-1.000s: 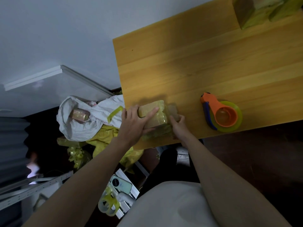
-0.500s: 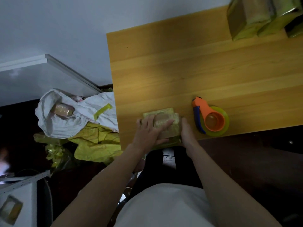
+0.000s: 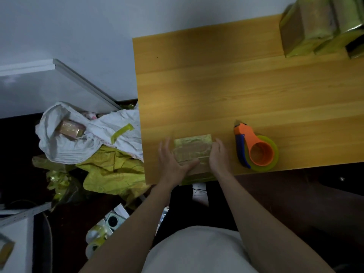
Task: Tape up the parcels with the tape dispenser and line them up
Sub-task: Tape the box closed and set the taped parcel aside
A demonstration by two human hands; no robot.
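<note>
A small parcel (image 3: 192,149) wrapped in yellow-green tape lies flat on the wooden table (image 3: 216,85), close to its front edge. My left hand (image 3: 170,160) lies at the parcel's left side, fingers straight, with the thumb stretched over its near part. My right hand (image 3: 218,154) presses flat against the parcel's right side. The tape dispenser (image 3: 256,149), orange with a blue handle and a yellow-green roll, rests on the table just right of my right hand, untouched. Several taped parcels (image 3: 315,30) stand together at the back right corner.
On the floor to the left of the table lies a white bag (image 3: 82,142) holding another parcel (image 3: 71,129), with crumpled yellow bags (image 3: 112,170) under it. Tape rolls and a small device (image 3: 112,220) sit on the floor by my left arm.
My left hand slid off the parcel's top to its left side, fingers now straight. My right hand stayed at the right side. The parcel now lies flat near the front edge.
</note>
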